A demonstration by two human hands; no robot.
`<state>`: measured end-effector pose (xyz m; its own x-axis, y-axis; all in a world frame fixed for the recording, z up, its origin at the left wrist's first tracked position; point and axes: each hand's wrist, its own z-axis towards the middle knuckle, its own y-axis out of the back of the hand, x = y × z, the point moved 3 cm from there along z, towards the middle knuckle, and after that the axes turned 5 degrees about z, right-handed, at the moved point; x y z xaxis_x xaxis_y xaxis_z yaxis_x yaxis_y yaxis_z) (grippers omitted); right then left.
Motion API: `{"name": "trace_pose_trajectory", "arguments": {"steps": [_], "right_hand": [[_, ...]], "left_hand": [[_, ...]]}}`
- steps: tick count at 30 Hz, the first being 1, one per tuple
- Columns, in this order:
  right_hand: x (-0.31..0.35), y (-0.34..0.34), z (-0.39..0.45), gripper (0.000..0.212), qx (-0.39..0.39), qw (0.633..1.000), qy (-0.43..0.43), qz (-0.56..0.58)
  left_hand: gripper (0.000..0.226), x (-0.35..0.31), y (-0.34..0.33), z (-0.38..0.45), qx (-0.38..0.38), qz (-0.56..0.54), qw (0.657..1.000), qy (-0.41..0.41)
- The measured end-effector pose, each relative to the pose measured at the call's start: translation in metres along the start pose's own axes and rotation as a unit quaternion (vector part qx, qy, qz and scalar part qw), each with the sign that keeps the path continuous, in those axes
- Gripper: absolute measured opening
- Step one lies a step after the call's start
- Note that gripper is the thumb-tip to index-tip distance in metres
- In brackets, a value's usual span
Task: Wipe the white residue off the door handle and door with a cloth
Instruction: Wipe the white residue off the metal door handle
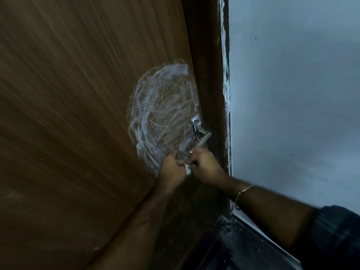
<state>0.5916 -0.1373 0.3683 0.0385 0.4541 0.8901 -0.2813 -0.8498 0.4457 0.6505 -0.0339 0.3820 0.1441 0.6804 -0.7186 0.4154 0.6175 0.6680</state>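
A brown wooden door (78,114) fills the left of the view. A large round smear of white residue (161,112) covers it beside the metal lever handle (201,136), which also carries white marks at its base. My left hand (172,169) and my right hand (205,166) meet just below the handle's tip, both gripping a small dark crumpled cloth (184,156) between them. The cloth is mostly hidden by the fingers. It sits at the lower edge of the smear, close to the handle's end.
The dark door frame (210,75) runs beside the handle, with white paint streaks along its edge. A pale grey wall (292,94) stands to the right. Below lies a dark speckled floor (243,250) with a white skirting strip (259,233). A thin bracelet (242,191) circles my right wrist.
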Motion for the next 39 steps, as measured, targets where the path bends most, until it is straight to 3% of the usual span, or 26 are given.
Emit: {"name": "trace_pose_trajectory", "arguments": {"steps": [2, 5, 7, 9, 15, 18, 21, 27, 31, 35, 39], "right_hand": [[-0.009, 0.003, -0.010, 0.019, 0.014, 0.975, -0.087, 0.203], [-0.019, 0.005, -0.026, 0.022, 0.036, 0.833, -0.202, 0.515], [-0.021, 0.013, -0.029, 0.023, 0.025, 0.808, -0.206, 0.552], [-0.016, 0.019, -0.031, 0.024, 0.010, 0.808, -0.188, 0.559], [-0.007, 0.028, -0.033, 0.026, 0.027, 0.771, -0.192, 0.607], [-0.003, 0.033, -0.037, 0.024, 0.019, 0.808, -0.173, 0.563], [0.001, 0.039, -0.037, 0.022, -0.037, 0.852, -0.152, 0.500], [-0.005, 0.048, -0.038, 0.013, -0.085, 0.850, -0.180, 0.488], [-0.002, 0.050, -0.040, 0.019, -0.086, 0.863, -0.133, 0.480], [0.003, 0.050, -0.041, 0.024, -0.080, 0.882, -0.080, 0.458], [0.006, 0.048, -0.041, 0.017, -0.069, 0.872, -0.090, 0.477]], "left_hand": [[0.036, 0.009, 0.000, -0.008, -0.024, -0.036, 0.999, 0.005], [0.016, 0.011, 0.000, -0.014, -0.016, -0.092, 0.995, 0.024], [0.019, 0.010, -0.004, -0.020, 0.047, -0.206, 0.976, 0.053], [0.019, 0.008, -0.005, -0.023, 0.085, -0.269, 0.958, 0.051], [0.020, -0.002, 0.003, -0.026, 0.053, -0.314, 0.948, 0.016], [0.017, -0.007, 0.004, -0.028, 0.050, -0.323, 0.945, 0.007], [0.014, -0.009, 0.003, -0.028, 0.050, -0.338, 0.940, 0.013], [0.020, -0.012, 0.006, -0.035, 0.070, -0.415, 0.906, 0.033], [0.025, -0.017, 0.008, -0.037, 0.069, -0.471, 0.878, 0.045], [0.025, -0.023, 0.008, -0.039, 0.083, -0.558, 0.824, 0.053], [0.031, -0.028, 0.007, -0.040, 0.075, -0.551, 0.830, 0.049]]}}
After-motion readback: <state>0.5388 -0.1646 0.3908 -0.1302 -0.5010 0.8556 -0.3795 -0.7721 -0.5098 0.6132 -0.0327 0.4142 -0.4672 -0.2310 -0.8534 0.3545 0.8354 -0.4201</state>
